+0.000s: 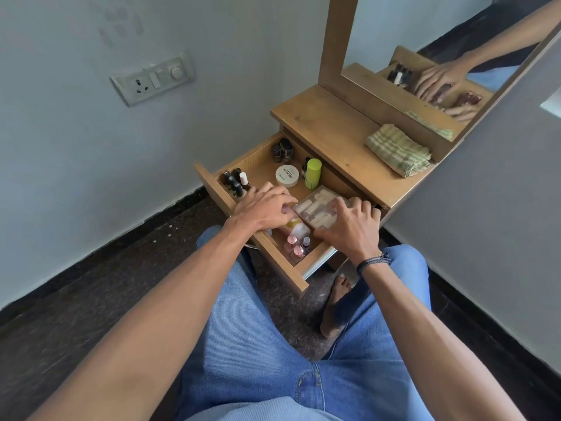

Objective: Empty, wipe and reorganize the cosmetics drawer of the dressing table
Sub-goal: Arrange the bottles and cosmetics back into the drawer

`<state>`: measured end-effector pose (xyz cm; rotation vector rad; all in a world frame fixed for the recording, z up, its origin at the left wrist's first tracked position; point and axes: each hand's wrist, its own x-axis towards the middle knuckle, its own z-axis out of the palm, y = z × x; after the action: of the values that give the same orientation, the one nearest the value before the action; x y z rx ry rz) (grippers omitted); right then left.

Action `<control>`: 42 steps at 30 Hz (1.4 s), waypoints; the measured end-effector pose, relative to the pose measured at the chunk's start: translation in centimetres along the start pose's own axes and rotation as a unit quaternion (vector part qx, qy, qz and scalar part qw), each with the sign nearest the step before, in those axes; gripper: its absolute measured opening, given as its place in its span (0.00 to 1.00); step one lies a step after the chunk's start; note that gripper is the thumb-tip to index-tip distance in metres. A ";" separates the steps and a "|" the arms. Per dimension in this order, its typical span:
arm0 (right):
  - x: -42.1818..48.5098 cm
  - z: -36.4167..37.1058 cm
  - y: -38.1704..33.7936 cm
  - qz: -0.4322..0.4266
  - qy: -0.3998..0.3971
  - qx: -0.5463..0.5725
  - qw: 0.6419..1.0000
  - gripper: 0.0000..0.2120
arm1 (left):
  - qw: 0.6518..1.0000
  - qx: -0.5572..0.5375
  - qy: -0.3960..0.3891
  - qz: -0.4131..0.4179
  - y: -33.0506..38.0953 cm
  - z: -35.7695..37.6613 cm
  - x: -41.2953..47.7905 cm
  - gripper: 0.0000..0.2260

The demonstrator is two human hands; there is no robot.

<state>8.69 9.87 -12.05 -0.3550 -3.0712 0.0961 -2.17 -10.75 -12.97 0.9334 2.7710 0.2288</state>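
Note:
The wooden drawer of the dressing table stands pulled open. A clear plastic box of small cosmetics lies in its middle. My left hand holds the box's left end and my right hand grips its right end, fingers curled over the edge. Dark nail polish bottles stand at the drawer's left front. A white round jar and a lime green tube sit behind the box. Pink-capped bottles stand at the right front corner.
A folded green checked cloth lies on the table top below the mirror. More small dark bottles stand at the drawer's back. A wall socket is on the left wall. My knees and a bare foot are below the drawer.

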 end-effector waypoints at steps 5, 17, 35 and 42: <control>1.0 -0.3 0.0 0.001 -0.044 -0.022 0.999 0.37 | 0.999 0.016 -0.041 0.005 -0.1 0.3 0.3 0.23; 2.7 -0.6 -1.7 0.013 -0.143 -0.096 0.985 0.29 | 0.986 -0.016 -0.159 -0.042 0.4 -0.3 -0.1 0.30; 2.2 -0.7 -2.0 0.042 -0.139 -0.077 0.986 0.17 | 0.981 -0.010 -0.184 -0.059 1.1 -1.1 -0.3 0.30; 1.9 -0.6 -1.6 0.041 -0.125 -0.031 0.991 0.16 | 0.980 -0.022 -0.189 -0.060 0.6 -0.7 0.0 0.30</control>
<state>6.50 8.82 -11.27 -0.5101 -3.3123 0.0520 -2.00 -10.29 -12.18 0.7089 2.4480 0.0819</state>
